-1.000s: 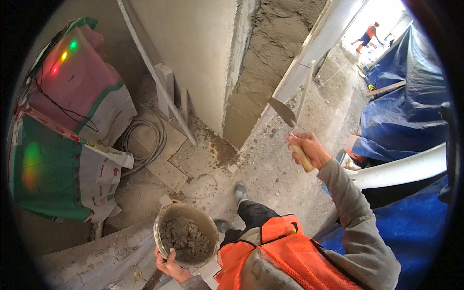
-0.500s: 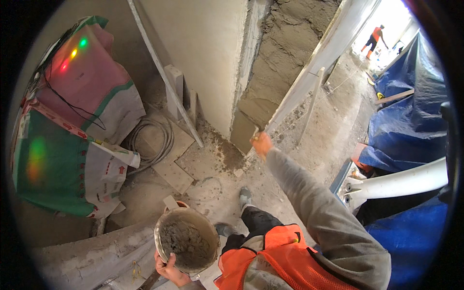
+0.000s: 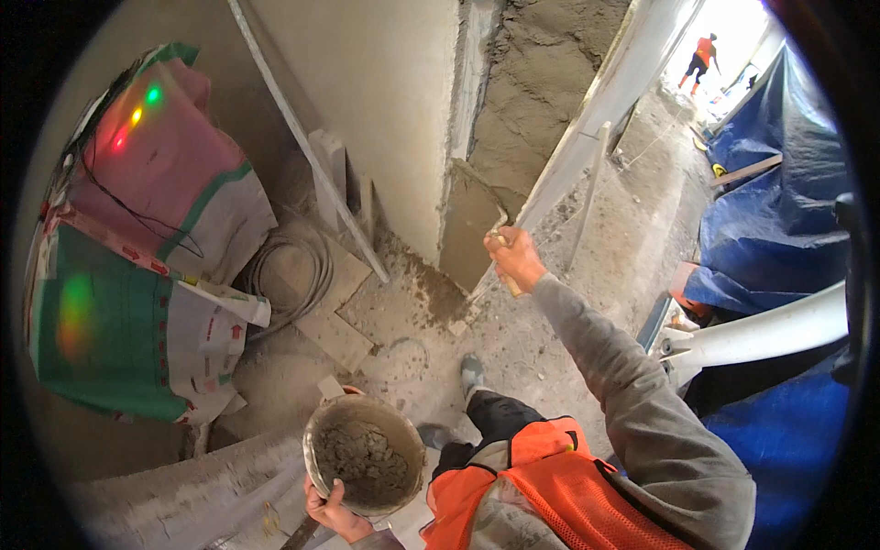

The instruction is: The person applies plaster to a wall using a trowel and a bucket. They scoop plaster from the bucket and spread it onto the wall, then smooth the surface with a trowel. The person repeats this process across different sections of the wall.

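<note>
My right hand [image 3: 516, 257] is closed around the handle of a trowel [image 3: 501, 218], arm stretched forward. The trowel is at the lower part of a narrow wall strip coated in wet grey mortar [image 3: 541, 87]; its blade is hard to tell from the mortar. Beneath the rough coat, the strip's low end looks smoother. At lower left my left hand [image 3: 337, 511] grips the near left side of a round bucket [image 3: 410, 438], thumb over the rim. Lumpy grey mortar [image 3: 360, 458] partly fills the bucket, which is tilted towards me.
A long straight batten [image 3: 307, 142] leans against the pale wall. Coiled hose [image 3: 316, 275] and boards lie left, beside sheet-covered goods [image 3: 110, 316]. A wooden prop [image 3: 591, 188] stands right of the strip. Blue tarpaulin [image 3: 770, 229] and a white pipe [image 3: 770, 330] lie right. A distant person [image 3: 701, 62] stands upper right.
My right hand has moved slightly right and up with the trowel, its wrist turned so that the handle's end shows. My left hand and the bucket sit slightly lower and further right in the picture.
</note>
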Available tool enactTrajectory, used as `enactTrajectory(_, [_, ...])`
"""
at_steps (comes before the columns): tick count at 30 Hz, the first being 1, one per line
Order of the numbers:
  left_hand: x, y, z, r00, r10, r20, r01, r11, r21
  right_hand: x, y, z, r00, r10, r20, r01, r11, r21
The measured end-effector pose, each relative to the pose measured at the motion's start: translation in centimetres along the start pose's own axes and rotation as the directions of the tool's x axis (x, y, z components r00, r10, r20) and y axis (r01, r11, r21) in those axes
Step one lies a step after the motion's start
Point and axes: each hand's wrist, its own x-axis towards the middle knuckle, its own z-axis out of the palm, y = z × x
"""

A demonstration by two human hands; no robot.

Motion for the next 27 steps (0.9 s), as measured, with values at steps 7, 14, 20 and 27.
enactTrajectory(7, [0.2, 1.2, 0.5, 1.000, -0.018, 0.020, 0.018, 1.000, 0.016, -5.6, -4.7, -5.0, 0.988, 0.076, 0.133, -0.116, 0.936, 0.333])
enactTrajectory(14, [0.2, 1.2, 0.1, 0.996, -0.047, 0.072, 0.053, 0.996, -0.078, -10.3, -4.7, -10.4, 0.971, 0.137, 0.197, -0.208, 0.892, 0.402])
enactTrajectory(20, [1.8, 0.3, -0.7, 0.999, -0.019, 0.051, 0.019, 1.000, 0.013, -18.7, -2.2, -9.6, 0.996, 0.055, 0.064, -0.073, 0.944, 0.323])
enactTrajectory(27, [2.5, 1.8, 0.7, 0.994, -0.018, 0.106, 0.014, 0.999, 0.037, -25.2, 1.1, -0.6, 0.692, -0.181, 0.699, 0.520, 0.796, -0.308])
